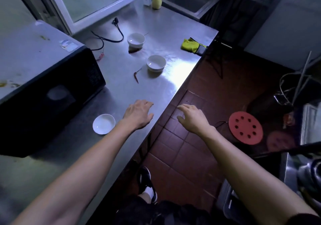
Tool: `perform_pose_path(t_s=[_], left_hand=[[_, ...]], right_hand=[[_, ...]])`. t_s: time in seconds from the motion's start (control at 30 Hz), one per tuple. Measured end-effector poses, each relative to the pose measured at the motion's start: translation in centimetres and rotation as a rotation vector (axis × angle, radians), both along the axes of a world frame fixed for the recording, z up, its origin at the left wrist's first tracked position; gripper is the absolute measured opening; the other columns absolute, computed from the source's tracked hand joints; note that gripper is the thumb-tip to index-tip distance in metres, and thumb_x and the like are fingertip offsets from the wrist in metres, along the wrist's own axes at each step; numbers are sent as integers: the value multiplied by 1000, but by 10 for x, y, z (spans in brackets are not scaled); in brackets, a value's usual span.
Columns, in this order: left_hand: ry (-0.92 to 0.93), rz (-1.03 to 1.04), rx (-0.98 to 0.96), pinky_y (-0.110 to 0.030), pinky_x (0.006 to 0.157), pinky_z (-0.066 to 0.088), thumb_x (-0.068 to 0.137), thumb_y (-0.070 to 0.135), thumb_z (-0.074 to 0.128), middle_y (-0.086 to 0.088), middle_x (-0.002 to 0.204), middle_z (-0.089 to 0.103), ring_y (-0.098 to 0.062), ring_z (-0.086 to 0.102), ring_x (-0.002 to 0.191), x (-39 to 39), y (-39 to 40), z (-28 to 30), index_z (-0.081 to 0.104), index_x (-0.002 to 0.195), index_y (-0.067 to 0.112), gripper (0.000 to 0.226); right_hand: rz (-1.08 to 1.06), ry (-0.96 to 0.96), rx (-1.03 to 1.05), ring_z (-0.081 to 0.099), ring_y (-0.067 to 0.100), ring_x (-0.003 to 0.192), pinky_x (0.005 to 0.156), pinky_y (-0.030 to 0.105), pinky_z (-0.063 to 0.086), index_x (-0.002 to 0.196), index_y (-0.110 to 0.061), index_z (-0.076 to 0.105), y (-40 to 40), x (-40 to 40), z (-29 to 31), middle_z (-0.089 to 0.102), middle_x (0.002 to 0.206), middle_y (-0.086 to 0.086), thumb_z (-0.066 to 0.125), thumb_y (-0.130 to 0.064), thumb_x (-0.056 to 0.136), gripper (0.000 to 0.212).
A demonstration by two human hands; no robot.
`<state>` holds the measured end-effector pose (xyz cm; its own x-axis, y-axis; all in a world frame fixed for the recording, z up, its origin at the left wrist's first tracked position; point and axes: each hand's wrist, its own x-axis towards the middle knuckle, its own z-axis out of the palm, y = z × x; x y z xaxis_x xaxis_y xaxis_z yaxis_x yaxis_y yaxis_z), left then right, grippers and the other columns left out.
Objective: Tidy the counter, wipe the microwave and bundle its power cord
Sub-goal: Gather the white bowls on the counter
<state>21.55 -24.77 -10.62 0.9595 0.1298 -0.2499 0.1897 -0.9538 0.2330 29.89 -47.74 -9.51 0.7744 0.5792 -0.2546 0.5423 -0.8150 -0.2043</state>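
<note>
Microwave point(43, 78) sits skewed on counter point(121, 92), door facing the near right.

A microwave point(43, 78), its cord point(111, 37), three white bowls point(136, 40), two chillies point(136, 76) and a yellow cloth point(190, 45) are being carried by the steel counter point(166, 25).

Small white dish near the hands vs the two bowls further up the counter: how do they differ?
The small dish is shallow and flat-rimmed; the near bowl and far bowl are deep. The dish sits by the microwave; each bowl has a red chili beside it. All are white, upright, seemingly empty.
</note>
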Motion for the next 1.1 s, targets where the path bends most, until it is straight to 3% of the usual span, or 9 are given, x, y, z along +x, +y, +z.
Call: perform_pose_path(t_s=[0.67,0.93,1.1], left_hand=[[79,-39,92,-46,103,39,95,35,44,-3,148,42,-27,38,133,203,-3,-26,37,146,19,54],[110,76,136,-47,103,39,95,36,49,-4,148,38,-26,32,137,280,-4,-30,36,146,18,56],[110,248,147,-47,103,38,97,41,47,-4,156,26,-27,20,144,305,1,-36,29,149,21,59]], right_hand=[[-101,144,62,46,29,133,101,46,45,142,-22,50,-5,187,-39,51,148,-2,51,-31,96,47],[-46,175,153,49,27,131,98,45,47,138,-19,53,-14,298,-48,55,142,-1,53,-28,95,44],[33,212,147,48,23,130,101,45,45,147,-23,44,6,347,-49,49,149,-2,49,-29,97,50]])
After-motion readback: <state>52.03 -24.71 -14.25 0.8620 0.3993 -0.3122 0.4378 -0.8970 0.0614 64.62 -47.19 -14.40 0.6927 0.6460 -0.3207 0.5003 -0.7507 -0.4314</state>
